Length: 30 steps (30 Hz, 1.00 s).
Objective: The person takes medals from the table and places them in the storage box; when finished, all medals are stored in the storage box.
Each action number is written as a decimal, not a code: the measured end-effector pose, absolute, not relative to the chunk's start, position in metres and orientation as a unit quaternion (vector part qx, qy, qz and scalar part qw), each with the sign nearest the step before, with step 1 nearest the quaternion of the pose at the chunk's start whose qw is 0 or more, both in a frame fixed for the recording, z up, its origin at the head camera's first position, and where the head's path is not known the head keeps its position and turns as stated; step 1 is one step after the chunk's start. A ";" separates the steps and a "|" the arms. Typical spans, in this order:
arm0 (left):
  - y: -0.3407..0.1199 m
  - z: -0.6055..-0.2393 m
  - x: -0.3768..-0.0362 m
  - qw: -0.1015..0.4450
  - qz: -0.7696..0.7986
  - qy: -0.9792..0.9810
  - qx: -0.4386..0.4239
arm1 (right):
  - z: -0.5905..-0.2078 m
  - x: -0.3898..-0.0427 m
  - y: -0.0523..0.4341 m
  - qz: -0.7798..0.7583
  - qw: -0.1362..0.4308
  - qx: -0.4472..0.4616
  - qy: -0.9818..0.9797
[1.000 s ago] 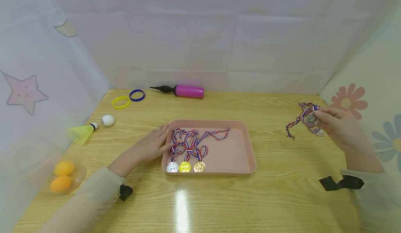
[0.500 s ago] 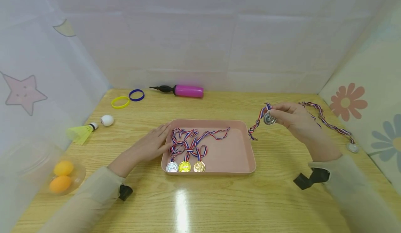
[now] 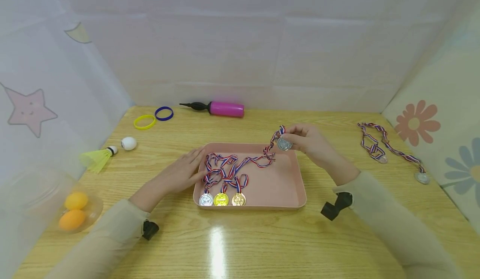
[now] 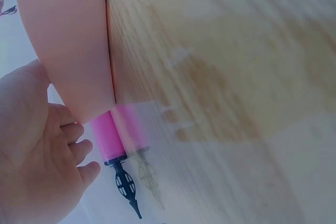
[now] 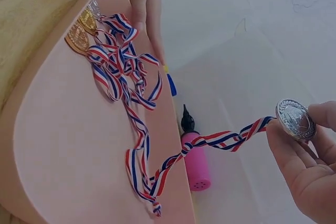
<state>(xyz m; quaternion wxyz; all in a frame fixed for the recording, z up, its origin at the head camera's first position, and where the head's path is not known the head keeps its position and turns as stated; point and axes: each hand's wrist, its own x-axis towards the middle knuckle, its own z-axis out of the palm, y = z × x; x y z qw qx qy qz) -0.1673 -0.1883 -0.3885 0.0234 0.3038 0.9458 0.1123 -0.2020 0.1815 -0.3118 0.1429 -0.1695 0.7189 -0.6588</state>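
Note:
Between thumb and fingers, my right hand (image 3: 309,143) pinches a silver medal (image 5: 295,119) above the back right part of a pink tray (image 3: 275,187). The medal's red, white and blue ribbon (image 5: 215,140) trails down towards the tray. My left hand (image 3: 183,171) rests with extended fingers on the tray's left rim, its thumb reaching over the edge. Inside the tray, a silver medal (image 3: 206,200), a yellow-gold medal (image 3: 221,200) and a bronze-gold medal (image 3: 238,199) lie in a row at the front left, their ribbons tangled behind them.
More ribboned silver medals (image 3: 422,178) lie at the table's right. A pink hand pump (image 3: 226,109) lies behind the tray. At the left are a yellow wristband (image 3: 144,122), a blue wristband (image 3: 164,113), a white ball (image 3: 128,143), a shuttlecock (image 3: 98,158) and a clear jar with orange balls (image 3: 76,201).
My right hand has carried the silver medal leftwards from the table's right side to above the tray, ribbon trailing. The left hand has stayed on the tray's rim.

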 end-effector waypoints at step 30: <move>-0.188 -0.385 -0.167 0.030 0.121 0.945 0.303 | -0.387 -0.161 0.133 -0.447 0.215 -0.276 0.824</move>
